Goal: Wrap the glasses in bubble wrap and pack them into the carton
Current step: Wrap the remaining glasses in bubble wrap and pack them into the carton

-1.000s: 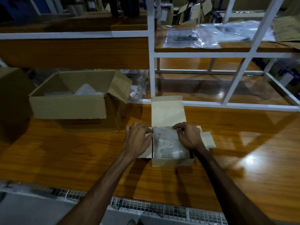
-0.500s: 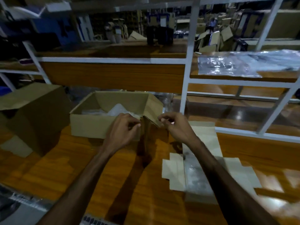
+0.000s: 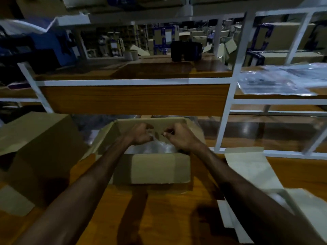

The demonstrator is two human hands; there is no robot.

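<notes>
An open brown carton (image 3: 152,171) stands on the wooden table straight ahead, with clear bubble wrap (image 3: 154,147) bunched inside it. Both hands are over its opening. My left hand (image 3: 139,134) has its fingers curled and pinches the top of the wrap. My right hand (image 3: 178,137) is curled too, thumb against forefinger on the wrap's edge. No glass shows through the wrap. A small pale box (image 3: 247,174) with its flaps spread lies at the lower right, something clear and wrapped (image 3: 276,197) inside it.
A second brown carton (image 3: 35,147) sits close on the left. A white metal shelf frame (image 3: 224,117) rises just behind the open carton, under a wooden shelf panel (image 3: 134,99). Sheets of clear wrap (image 3: 276,82) lie on the right shelf. Bare tabletop (image 3: 159,218) shows between my forearms.
Both hands have left the small pale box and moved left and forward into the brown carton, where they now hold the bubble wrap. The view has swung left and up.
</notes>
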